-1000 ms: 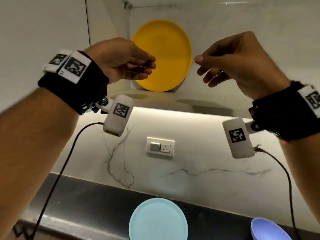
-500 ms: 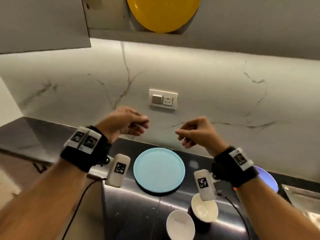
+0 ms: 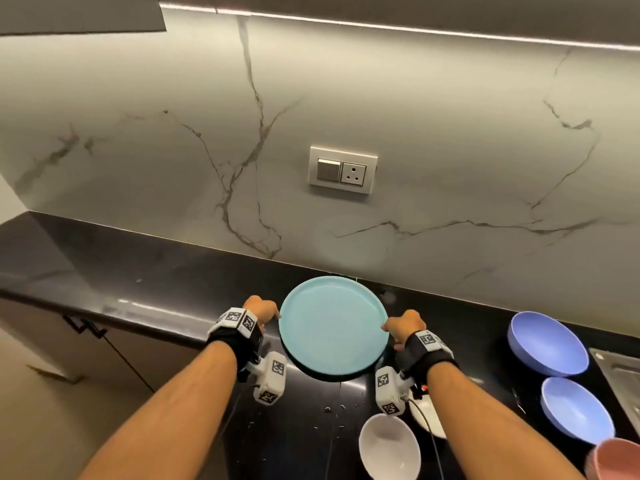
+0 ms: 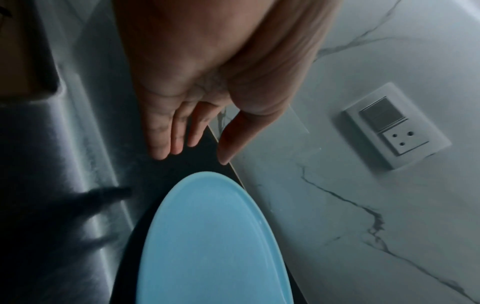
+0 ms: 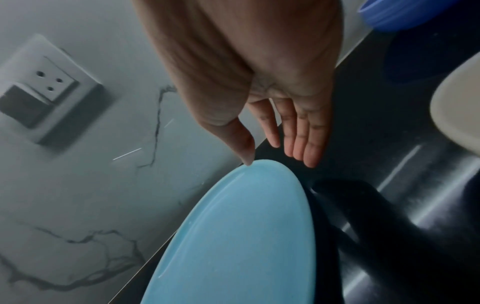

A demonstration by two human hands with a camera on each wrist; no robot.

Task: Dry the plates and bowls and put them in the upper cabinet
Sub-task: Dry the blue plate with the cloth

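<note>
A light blue plate (image 3: pixel 332 327) lies flat on the black counter (image 3: pixel 156 282), with a dark rim showing under it. My left hand (image 3: pixel 265 311) is at the plate's left rim. In the left wrist view its fingers (image 4: pixel 166 135) are straight and a little apart from the blue plate (image 4: pixel 213 246). My right hand (image 3: pixel 401 327) is at the plate's right rim. In the right wrist view the thumb tip meets the rim of the blue plate (image 5: pixel 241 236), and the straight fingers (image 5: pixel 301 135) hang beside it. Neither hand holds anything.
Two purple-blue bowls (image 3: pixel 547 342) (image 3: pixel 576 410) and a pink bowl (image 3: pixel 616 459) stand at the right, by a steel sink edge (image 3: pixel 620 368). A white bowl (image 3: pixel 389 446) sits near the front, with another white dish (image 3: pixel 427 417) under my right wrist. A wall socket (image 3: pixel 343 170) is on the marble backsplash.
Both hands came down from the upper cabinet, where the yellow plate stands, to either side of the blue plate. Their fingers straightened. The head view tilted down to the counter.
</note>
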